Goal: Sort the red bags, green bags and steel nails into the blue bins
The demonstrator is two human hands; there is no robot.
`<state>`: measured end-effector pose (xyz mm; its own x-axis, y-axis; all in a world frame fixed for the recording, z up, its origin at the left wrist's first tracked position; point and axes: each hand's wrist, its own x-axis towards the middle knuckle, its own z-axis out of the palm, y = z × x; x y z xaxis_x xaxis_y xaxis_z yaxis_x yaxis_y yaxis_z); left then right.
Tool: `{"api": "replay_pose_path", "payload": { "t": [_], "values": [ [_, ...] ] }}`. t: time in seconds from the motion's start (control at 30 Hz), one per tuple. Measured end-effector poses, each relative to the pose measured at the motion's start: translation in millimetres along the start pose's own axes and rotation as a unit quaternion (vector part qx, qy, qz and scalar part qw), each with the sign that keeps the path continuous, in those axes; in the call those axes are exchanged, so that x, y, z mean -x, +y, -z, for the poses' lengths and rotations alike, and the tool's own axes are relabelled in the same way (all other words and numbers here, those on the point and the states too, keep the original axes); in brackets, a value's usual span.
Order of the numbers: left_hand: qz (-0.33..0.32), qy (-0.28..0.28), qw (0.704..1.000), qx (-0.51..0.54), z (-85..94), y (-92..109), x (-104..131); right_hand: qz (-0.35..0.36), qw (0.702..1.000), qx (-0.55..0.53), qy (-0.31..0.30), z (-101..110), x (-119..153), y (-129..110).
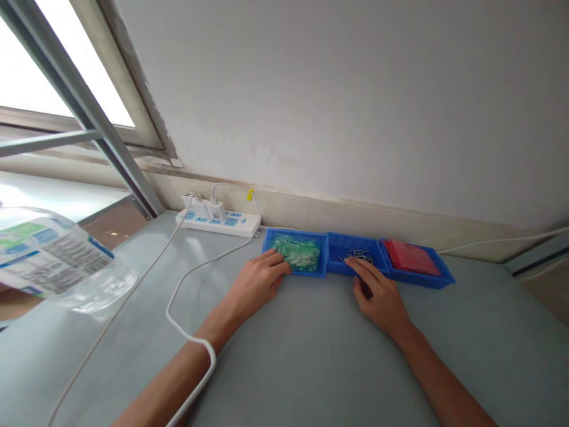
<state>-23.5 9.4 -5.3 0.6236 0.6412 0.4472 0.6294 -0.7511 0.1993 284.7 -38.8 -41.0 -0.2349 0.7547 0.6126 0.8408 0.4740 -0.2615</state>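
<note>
Head view: metal fasteners (362, 255) are kept in the middle bin (338, 244); right hand (380, 296) is placed at its near side, fingertips over fasteners, grip can't be told. Left of middle bin: left bin (311, 274) with green pieces (297, 252), reached by left hand (262, 279), fingers curled, grip can't be told. Right of middle bin: red packet (411, 258) is seated in right bin (420, 283).

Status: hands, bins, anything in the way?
Left hand at left bin, green pieces. Right hand at middle bin, small metal pieces. White cable crosses in front of left forearm.
</note>
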Motion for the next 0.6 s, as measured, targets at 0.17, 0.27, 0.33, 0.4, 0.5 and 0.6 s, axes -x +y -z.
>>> {"api": "replay_pose_path", "payload": {
  "t": [0.17, 0.27, 0.33, 0.4, 0.5, 0.6],
  "values": [
    [0.010, 0.027, 1.000, 0.007, 1.5, 2, -2, -0.005, 1.000, 0.008, 0.015, 2, -3, -1],
    [0.013, 0.064, 0.998, 0.010, -1.0, 0, -4, -0.031, 0.998, 0.022, 0.054, 6, -4, 1],
    [0.017, 0.079, 0.997, 0.007, -3.2, -3, -5, -0.058, 0.995, 0.030, 0.080, 10, -4, 3],
    [0.020, 0.081, 0.997, 0.001, -4.5, -6, -6, -0.083, 0.991, 0.034, 0.098, 16, -4, 7],
    [0.028, 0.085, 0.996, -0.025, -4.5, -5, -12, -0.108, 0.987, 0.030, 0.115, 25, -4, 14],
    [0.024, 0.086, 0.995, -0.050, -5.5, 13, -24, -0.120, 0.983, 0.027, 0.134, 32, -4, 22]
  ]
}}
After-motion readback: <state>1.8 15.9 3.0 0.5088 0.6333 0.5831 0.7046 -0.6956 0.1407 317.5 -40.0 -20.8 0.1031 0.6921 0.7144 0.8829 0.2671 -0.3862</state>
